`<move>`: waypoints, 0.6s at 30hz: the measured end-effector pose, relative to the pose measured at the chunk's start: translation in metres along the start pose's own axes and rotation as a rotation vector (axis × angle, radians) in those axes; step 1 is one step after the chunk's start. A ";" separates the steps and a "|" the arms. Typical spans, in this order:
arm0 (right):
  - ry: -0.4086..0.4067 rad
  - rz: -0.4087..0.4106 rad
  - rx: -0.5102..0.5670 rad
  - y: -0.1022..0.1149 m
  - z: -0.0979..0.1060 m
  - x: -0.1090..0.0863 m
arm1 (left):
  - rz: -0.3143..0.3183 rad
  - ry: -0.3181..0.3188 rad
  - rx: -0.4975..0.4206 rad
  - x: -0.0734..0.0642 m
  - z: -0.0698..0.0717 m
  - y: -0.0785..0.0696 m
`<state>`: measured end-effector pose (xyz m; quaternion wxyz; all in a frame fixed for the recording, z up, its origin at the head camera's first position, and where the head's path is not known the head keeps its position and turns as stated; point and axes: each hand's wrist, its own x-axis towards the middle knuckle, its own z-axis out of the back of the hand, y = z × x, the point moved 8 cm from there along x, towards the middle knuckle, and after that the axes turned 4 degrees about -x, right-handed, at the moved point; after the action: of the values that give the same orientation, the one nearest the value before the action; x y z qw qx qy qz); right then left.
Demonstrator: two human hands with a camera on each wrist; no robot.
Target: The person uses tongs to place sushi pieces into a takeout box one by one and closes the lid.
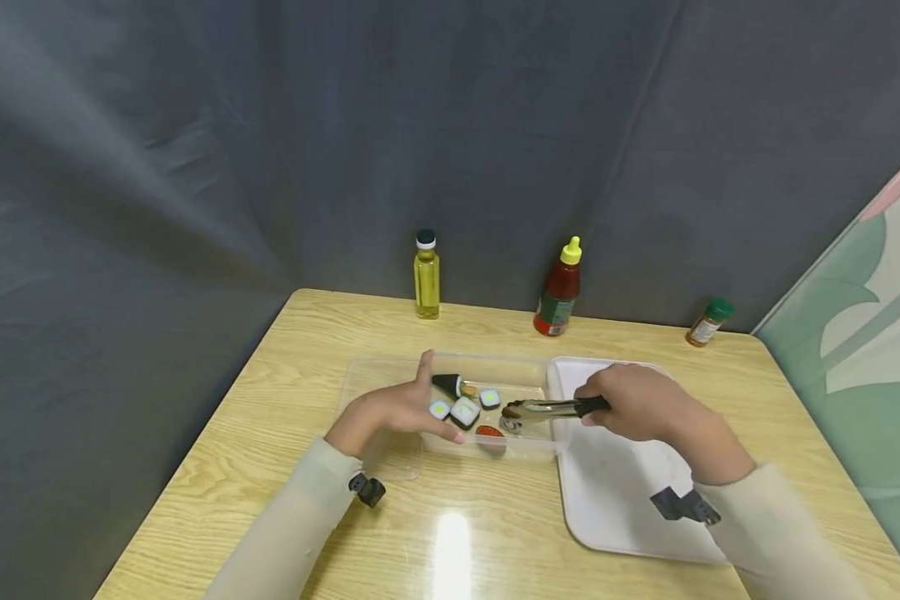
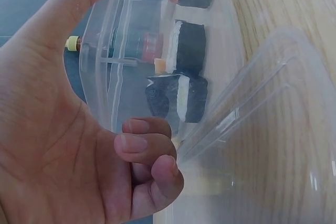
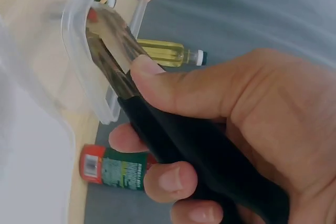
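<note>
My left hand point(image 1: 401, 408) holds the left end of a clear plastic container point(image 1: 487, 450), its thumb at the front rim and the other fingers curled by the end wall. Tongs point(image 1: 547, 408) with black handles are gripped in my right hand point(image 1: 641, 404). Their metal tips reach down into the container; whether they hold a piece is unclear. Inside lie toy sushi pieces: a black cone roll point(image 1: 447, 384), a large white roll point(image 1: 464, 413), smaller rolls point(image 1: 490, 399) with yellow-green centers, and a red-topped piece point(image 1: 491, 432) near the front wall.
A white tray point(image 1: 607, 508) adjoins the container's right end. To the left lies a clear plastic lid point(image 1: 393, 467). Along the back edge stand an oil bottle point(image 1: 427, 279), a red sauce bottle point(image 1: 558, 292) with yellow cap, and a green-capped spice jar point(image 1: 708, 323).
</note>
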<state>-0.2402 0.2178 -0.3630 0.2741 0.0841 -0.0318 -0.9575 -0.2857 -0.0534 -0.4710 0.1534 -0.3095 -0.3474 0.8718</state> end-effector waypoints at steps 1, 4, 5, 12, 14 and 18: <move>-0.009 -0.001 0.026 0.000 -0.003 0.001 | -0.001 0.000 0.001 0.000 0.000 0.000; -0.020 -0.021 0.077 -0.001 -0.011 0.002 | -0.007 0.002 -0.001 0.000 0.000 -0.001; -0.020 -0.033 0.078 -0.001 -0.013 0.002 | -0.009 0.006 -0.002 -0.001 -0.001 -0.001; -0.071 -0.040 -0.027 0.003 -0.010 0.006 | -0.006 0.004 -0.019 0.001 0.000 0.002; -0.080 -0.053 -0.044 0.002 -0.009 0.005 | -0.006 0.003 -0.018 0.001 0.000 0.003; -0.117 -0.087 -0.057 -0.003 -0.010 -0.003 | -0.008 0.008 -0.014 0.002 -0.001 0.002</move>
<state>-0.2375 0.2222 -0.3723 0.2320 0.0213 -0.0167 -0.9723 -0.2863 -0.0534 -0.4735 0.1563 -0.3125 -0.3543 0.8674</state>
